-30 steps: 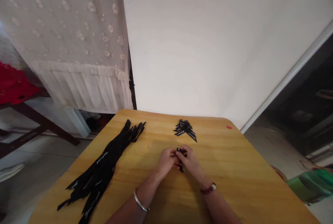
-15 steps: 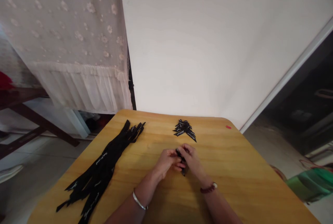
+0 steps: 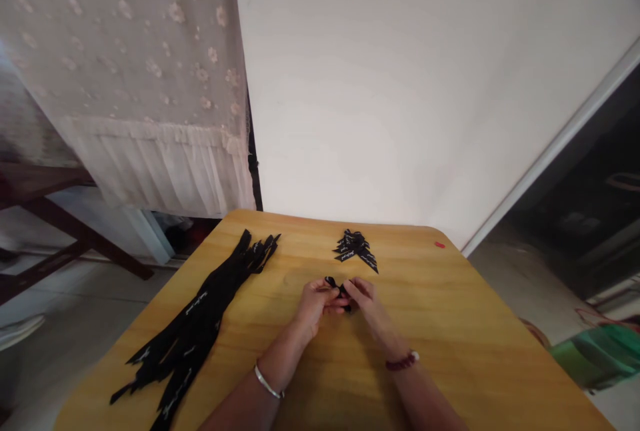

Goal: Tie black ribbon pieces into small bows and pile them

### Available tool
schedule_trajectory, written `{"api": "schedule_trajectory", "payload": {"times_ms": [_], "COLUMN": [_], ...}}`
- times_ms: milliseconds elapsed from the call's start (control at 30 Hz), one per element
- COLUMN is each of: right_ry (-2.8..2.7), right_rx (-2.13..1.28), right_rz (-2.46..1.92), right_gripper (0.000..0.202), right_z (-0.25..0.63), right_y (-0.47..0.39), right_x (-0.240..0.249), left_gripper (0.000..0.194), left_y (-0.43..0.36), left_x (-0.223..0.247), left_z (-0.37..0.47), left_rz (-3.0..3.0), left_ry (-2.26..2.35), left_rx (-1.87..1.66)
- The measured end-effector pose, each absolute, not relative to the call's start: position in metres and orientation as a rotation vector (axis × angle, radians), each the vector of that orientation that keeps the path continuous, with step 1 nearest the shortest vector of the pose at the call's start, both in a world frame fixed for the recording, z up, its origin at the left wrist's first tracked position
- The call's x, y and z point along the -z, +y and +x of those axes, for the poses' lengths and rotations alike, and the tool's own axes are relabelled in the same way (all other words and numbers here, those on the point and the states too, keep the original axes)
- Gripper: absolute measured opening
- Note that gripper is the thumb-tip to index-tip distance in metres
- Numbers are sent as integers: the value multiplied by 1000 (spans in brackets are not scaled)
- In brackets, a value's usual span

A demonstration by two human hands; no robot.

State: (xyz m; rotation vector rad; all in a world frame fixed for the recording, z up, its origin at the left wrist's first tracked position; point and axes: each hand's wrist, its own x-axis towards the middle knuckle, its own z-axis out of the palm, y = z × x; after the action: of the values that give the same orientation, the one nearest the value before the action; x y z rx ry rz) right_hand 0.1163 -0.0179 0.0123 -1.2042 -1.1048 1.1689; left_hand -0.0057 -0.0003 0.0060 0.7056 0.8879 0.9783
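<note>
A short piece of black ribbon (image 3: 341, 289) is held between my two hands over the middle of the table, with a loop of it showing at the top. My left hand (image 3: 315, 304) pinches it from the left, and my right hand (image 3: 366, 299) grips it from the right. Just beyond my hands lies a small pile of black ribbon bows (image 3: 353, 245) with white lettering. On the left of the table a long bundle of black ribbon strips (image 3: 200, 317) is spread, also with white writing.
The wooden table (image 3: 450, 324) stands against a white wall. A small red object (image 3: 439, 245) lies near its back right corner. Beyond the left side are a lace curtain (image 3: 165, 84) and a dark wooden stand (image 3: 75, 237). A green container (image 3: 597, 354) is at the right.
My hands have drawn slightly apart, and the ribbon between them now shows a loop above my left fingers. Its lower end no longer hangs as far down.
</note>
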Motion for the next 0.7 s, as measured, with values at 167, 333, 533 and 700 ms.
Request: {"api": "schedule_trajectory", "payload": {"times_ms": [167, 333, 533, 700], "right_ry": [-1211, -1238, -1275, -1306], "right_rx": [-1104, -1086, -1058, -1044], "right_rz": [-1177, -1225, -1238, -1238], "right_gripper": [29, 25, 21, 20], "right_z": [115, 116, 116, 116], "right_y": [-18, -16, -15, -16], "right_x": [-14, -12, -11, -16], "left_gripper": [13, 14, 20, 23], "left_y": [-1, -2, -4, -2], "left_x": [-6, -8, -11, -9], "left_z": [-5, -5, -5, -5], "left_rz": [732, 745, 786, 724], "left_ry": [896, 902, 874, 882], "left_rx": [-967, -958, -919, -950]}}
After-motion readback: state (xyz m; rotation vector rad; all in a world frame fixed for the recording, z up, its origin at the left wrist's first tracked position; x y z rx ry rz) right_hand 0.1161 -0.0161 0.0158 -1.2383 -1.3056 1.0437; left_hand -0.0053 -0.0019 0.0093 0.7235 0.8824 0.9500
